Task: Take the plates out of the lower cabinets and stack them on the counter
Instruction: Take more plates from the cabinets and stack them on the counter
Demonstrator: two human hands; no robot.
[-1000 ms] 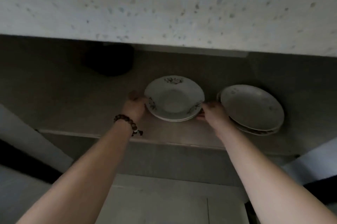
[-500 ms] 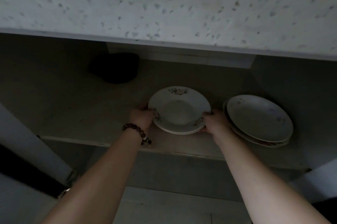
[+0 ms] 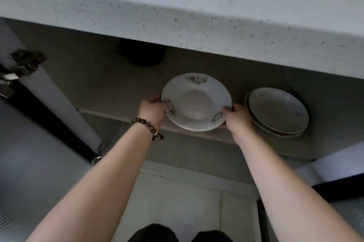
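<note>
Plates (image 3: pixel 197 101) between left hand (image 3: pixel 152 110), right hand (image 3: pixel 237 118)

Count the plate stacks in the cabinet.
2. The left stack is at the shelf's front edge, held between the left hand and right hand. The right stack lies beside it, untouched. Plates within each may be hidden.

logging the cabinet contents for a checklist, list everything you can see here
held plates: at least two, white with flower prints, at the shelf front edge
stacked plates: at least two, white, on shelf, right
dark round thing: one, black, shelf back
counter: one, speckled grey, above
hinge: one, metal, left door
bracelet: one, brown beads, left wrist
left grip: one, bare, held plates' left rim
right grip: one, bare, their right rim
</note>
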